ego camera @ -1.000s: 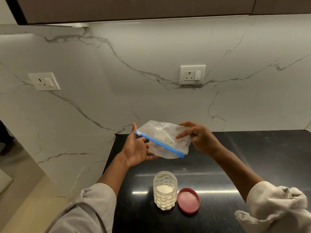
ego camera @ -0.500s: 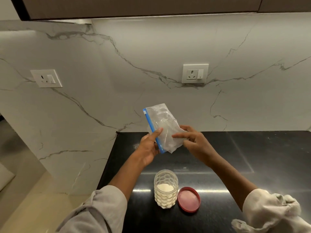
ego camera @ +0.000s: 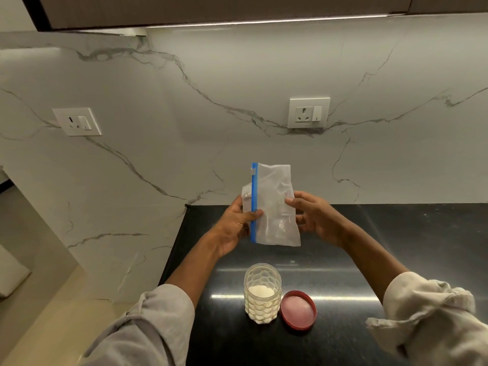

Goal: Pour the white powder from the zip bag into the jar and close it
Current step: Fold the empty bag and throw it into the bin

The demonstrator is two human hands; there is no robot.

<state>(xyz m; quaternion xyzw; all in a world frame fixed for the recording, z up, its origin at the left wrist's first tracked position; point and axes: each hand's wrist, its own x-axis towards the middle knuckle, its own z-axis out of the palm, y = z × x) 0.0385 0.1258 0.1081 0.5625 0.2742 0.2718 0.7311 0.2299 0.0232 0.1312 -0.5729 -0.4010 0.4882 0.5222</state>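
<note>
A clear zip bag [ego camera: 274,207] with a blue zip strip on its left side stands upright in the air above the counter and looks empty. My left hand [ego camera: 235,225] pinches it at the blue strip. On the bag's right edge rest the fingers of my right hand [ego camera: 317,217]. Below them a clear patterned jar [ego camera: 262,295] stands open on the black counter [ego camera: 369,260], roughly half full of white powder. Its red lid [ego camera: 298,309] lies upside down just right of the jar.
The counter's left edge drops to a beige floor [ego camera: 39,326]. A marble wall [ego camera: 184,128] behind carries two sockets, one at the left [ego camera: 76,122] and one at the right [ego camera: 308,112]. A dark cabinet [ego camera: 211,9] hangs overhead.
The bag has turned from lying tilted with the zip strip facing down to standing upright with the strip on the left. Both hands shifted grip with it. Jar and lid stayed put.
</note>
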